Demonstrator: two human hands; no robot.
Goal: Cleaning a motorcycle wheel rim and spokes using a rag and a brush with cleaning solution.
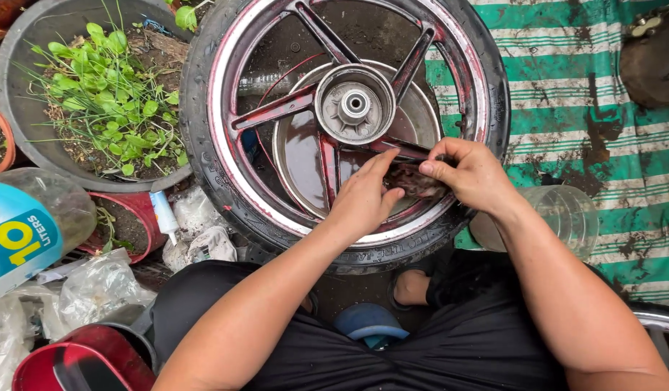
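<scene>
Scrubbing stage, I'd say: both hands, left (363, 199) and right (470, 174), pinch a dirty rag (414, 181) against a wheel (345, 127) spoke (403, 148). Next probably needs firm rubbing along it.

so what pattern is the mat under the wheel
Green and white stripes, mud-stained, on the mat beside the wheel; the head view shows it.
</scene>
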